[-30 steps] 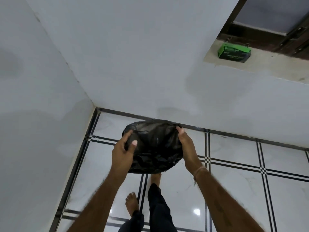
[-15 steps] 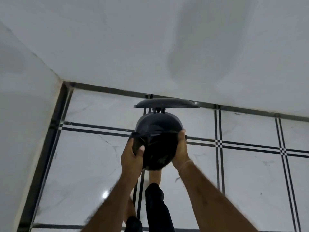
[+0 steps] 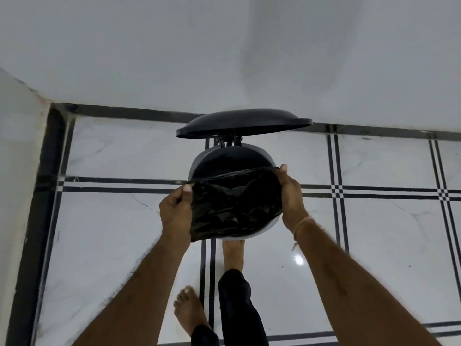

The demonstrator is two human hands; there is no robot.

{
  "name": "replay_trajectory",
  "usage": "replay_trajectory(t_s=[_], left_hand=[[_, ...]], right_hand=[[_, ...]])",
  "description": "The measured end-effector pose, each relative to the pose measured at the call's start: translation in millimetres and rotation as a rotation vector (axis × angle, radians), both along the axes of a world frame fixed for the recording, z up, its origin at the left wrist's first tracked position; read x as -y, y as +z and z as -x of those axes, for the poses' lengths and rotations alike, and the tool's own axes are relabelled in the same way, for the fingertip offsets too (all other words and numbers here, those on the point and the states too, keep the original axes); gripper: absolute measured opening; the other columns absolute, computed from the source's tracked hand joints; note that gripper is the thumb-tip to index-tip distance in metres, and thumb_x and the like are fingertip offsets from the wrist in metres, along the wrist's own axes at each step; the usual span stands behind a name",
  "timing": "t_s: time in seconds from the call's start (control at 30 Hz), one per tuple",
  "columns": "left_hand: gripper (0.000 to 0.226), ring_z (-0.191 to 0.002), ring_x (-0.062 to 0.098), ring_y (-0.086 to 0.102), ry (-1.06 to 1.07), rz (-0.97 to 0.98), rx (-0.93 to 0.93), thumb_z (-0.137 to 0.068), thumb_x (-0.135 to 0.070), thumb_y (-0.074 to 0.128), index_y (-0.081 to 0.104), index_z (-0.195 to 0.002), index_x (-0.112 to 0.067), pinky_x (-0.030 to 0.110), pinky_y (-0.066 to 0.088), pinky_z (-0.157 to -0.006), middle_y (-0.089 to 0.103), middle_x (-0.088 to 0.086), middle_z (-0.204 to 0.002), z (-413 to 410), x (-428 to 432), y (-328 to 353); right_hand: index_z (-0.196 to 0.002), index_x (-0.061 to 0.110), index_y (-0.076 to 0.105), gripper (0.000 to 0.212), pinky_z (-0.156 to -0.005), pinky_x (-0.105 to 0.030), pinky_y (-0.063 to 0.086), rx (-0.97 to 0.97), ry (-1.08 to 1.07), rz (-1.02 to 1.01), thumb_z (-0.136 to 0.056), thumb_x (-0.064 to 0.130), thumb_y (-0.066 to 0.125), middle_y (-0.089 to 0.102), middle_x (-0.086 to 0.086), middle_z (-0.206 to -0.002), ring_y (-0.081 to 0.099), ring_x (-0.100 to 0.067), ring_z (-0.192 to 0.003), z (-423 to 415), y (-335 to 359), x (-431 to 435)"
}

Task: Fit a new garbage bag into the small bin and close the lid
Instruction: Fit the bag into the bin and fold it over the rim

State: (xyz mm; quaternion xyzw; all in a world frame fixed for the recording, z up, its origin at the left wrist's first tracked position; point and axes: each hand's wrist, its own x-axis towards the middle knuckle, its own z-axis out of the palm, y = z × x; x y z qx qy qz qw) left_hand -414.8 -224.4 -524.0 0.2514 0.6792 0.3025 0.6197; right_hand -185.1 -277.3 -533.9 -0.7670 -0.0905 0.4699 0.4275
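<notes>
Head view, looking steeply down into a room corner

- Small bin point(image 3: 194, 166) stands on the tiled floor point(image 3: 374, 245), near the white wall point(image 3: 224, 58). Pale grey outer rim, dark inside
- Lid point(image 3: 243, 122) is up, black, hinged at the bin's far side, seen almost edge-on, its far edge close to the foot of the wall
- Garbage bag point(image 3: 234, 206), black and crinkled, is pulled taut between both hands over the near half of the bin's mouth. Its upper edge runs as a tight line from the left thumb across to the right fingertips. Far half of the mouth is uncovered and the dark interior shows there
- Left hand point(image 3: 174, 211): fingers curled, thumb pressed down on top, pinching the bag's edge at the bin's left side
- Right hand point(image 3: 290, 196): lies along the bin's right side, fingers wrapped over the bag's edge at the rim, one fingertip showing on top. A pale thread point(image 3: 303, 224) is tied round this wrist
- One bare foot point(image 3: 233, 253) is planted at the bin's near base, toes hidden under the bin and bag; whether it presses on anything cannot be told. A dark trouser leg point(image 3: 237, 295) rises from it
- Other bare foot point(image 3: 189, 310) stands further back, to the left
- Floor is glossy white marble-look tile with black double lines and a black border strip along the walls
</notes>
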Motion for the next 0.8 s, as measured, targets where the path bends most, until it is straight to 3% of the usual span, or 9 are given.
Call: replay_trajectory(t_s=[0.13,0.23,0.33,0.43,0.6,0.7,0.8], left_hand=[[0.016,-0.101,0.032,0.072,0.168,0.072,0.061,-0.102,-0.019,0.064,0.077,-0.098,-0.011,0.045,0.059,-0.097,0.076,0.01,-0.099,-7.3,-20.7,-8.8],[0.019,-0.109,0.034,0.071,0.14,0.054,0.049,-0.104,-0.013,0.061,0.075,-0.112,-0.004,0.045,0.057,-0.101,0.075,0.015,-0.111,-12.2,-38.1,-22.4],[0.026,-0.095,0.026,0.074,-0.011,-0.024,0.081,-0.105,-0.016,0.058,0.073,-0.12,-0.001,0.035,0.063,-0.085,0.076,0.018,-0.111,-9.2,-52.5,-35.4],[0.026,-0.084,0.017,0.077,-0.141,-0.091,0.103,-0.104,-0.028,0.06,0.078,-0.11,-0.011,0.025,0.063,-0.072,0.081,0.005,-0.094,-4.3,-69.1,-48.0],[0.03,-0.079,0.011,0.077,-0.279,-0.206,-0.037,-0.104,-0.041,0.058,0.082,-0.094,-0.026,0.025,0.062,-0.07,0.082,-0.004,-0.083,-13.5,-99.2,-67.7],[0.038,-0.085,0.024,0.074,-0.323,-0.063,-0.181,-0.102,-0.05,0.056,0.08,-0.09,-0.023,0.038,0.061,-0.079,0.078,0.002,-0.087,-19.4,-116.5,-84.3],[0.05,-0.074,0.022,0.063,-0.413,0.092,-0.349,-0.101,-0.059,0.052,0.069,-0.076,-0.018,0.027,0.048,-0.064,0.067,0.003,-0.079,-16.3,-117.7,-92.7]], right_hand=[[-0.104,0.027,0.082,0.054,-0.098,-0.041,0.06,0.043,0.056,-0.037,-0.102,0.065,0.045,0.082,0.001,-0.104,0.076,-0.02,-0.104,-9.3,-5.1,-2.6],[-0.102,0.028,0.082,0.051,-0.101,-0.044,0.059,0.078,0.072,-0.063,-0.101,0.065,0.047,0.082,-0.001,-0.105,0.077,-0.019,-0.104,-14.3,-13.6,-11.4],[-0.108,0.03,0.08,0.052,-0.104,-0.048,0.057,0.137,0.118,-0.088,-0.1,0.067,0.045,0.081,-0.001,-0.109,0.075,-0.022,-0.11,-24.6,-21.5,-20.1],[-0.12,0.031,0.077,0.063,-0.11,-0.049,0.052,0.162,0.171,-0.064,-0.097,0.076,0.039,0.079,0.001,-0.118,0.071,-0.023,-0.117,-35.4,-26.2,-31.9],[-0.127,0.031,0.074,0.081,-0.114,-0.05,0.047,0.181,0.257,0.043,-0.092,0.085,0.025,0.075,-0.002,-0.126,0.067,-0.027,-0.122,-54.6,-35.1,-67.3],[-0.118,0.023,0.078,0.085,-0.113,-0.05,0.048,0.084,0.245,0.13,-0.096,0.081,0.02,0.076,-0.01,-0.122,0.069,-0.03,-0.119,-65.3,-44.3,-85.3],[-0.098,0.017,0.076,0.082,-0.112,-0.052,0.049,0.029,0.24,0.18,-0.101,0.075,0.019,0.075,-0.017,-0.12,0.069,-0.034,-0.116,-71.0,-56.9,-76.6]])
